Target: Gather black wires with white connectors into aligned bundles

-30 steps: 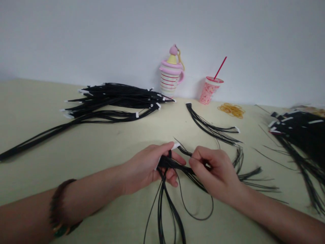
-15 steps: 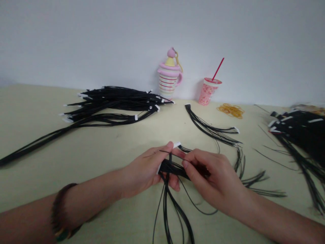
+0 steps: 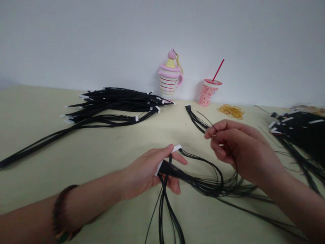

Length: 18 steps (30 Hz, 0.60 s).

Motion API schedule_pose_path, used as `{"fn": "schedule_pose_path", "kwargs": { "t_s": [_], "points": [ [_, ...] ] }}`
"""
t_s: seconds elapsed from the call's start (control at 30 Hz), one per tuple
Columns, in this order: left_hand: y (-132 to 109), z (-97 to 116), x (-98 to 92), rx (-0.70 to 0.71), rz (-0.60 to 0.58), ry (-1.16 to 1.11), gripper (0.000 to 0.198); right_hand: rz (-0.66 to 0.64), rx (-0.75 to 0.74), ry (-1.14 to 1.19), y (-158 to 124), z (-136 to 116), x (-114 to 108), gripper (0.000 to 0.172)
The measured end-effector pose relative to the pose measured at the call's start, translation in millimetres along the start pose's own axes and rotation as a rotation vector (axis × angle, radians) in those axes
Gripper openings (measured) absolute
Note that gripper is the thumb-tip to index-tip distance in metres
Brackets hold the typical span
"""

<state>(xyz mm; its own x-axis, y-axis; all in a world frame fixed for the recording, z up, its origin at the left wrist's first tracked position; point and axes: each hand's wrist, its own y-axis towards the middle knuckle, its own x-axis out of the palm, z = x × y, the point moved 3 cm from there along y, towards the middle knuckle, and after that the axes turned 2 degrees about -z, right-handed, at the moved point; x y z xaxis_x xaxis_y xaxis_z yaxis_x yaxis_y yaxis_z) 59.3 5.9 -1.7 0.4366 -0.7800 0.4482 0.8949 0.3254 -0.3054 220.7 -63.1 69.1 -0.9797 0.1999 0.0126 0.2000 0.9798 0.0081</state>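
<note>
Pale tabletop (image 3: 101, 145): right hand (image 3: 241, 145), with wire (image 3: 205, 117), now farther from left hand (image 3: 149, 169).

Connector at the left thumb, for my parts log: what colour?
White connector, clearest in the head view.
</note>
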Motion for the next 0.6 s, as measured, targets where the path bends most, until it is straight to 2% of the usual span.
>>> {"fn": "schedule_pose_path", "kwargs": {
  "t_s": [0.03,0.13,0.2,0.23,0.3,0.4,0.47,0.5,0.6],
  "points": [
    [0,0,0.1,0.004,-0.001,0.000,0.049,-0.050,0.019,0.066,-1,-8,-4,0.012],
    [0,0,0.0,0.003,0.004,-0.001,0.049,-0.463,0.125,0.149,-13,-31,-9,0.033],
    [-1,1,0.0,0.000,-0.001,0.002,0.048,-0.699,0.042,0.093,-20,-44,-14,0.048],
    [-1,1,0.0,0.000,-0.001,0.008,0.048,-0.742,-0.029,0.049,-20,-48,-16,0.052],
    [-1,1,0.1,0.005,-0.002,0.033,0.048,-0.683,-0.144,-0.096,-17,-46,-16,0.049],
    [-1,0,0.0,0.025,0.029,0.095,0.049,-0.468,-0.165,-0.551,-11,-23,1,0.019],
    [-1,-1,0.9,0.056,0.040,0.127,0.049,-0.433,-0.293,-0.768,-13,-6,23,0.016],
    [-1,-1,1.8,0.073,0.039,0.141,0.049,-0.455,-0.340,-0.818,-15,2,34,0.019],
    [-3,0,6.1,0.112,0.020,0.184,0.049,-0.370,-0.429,-0.927,-21,20,52,0.021]
  ]
}}
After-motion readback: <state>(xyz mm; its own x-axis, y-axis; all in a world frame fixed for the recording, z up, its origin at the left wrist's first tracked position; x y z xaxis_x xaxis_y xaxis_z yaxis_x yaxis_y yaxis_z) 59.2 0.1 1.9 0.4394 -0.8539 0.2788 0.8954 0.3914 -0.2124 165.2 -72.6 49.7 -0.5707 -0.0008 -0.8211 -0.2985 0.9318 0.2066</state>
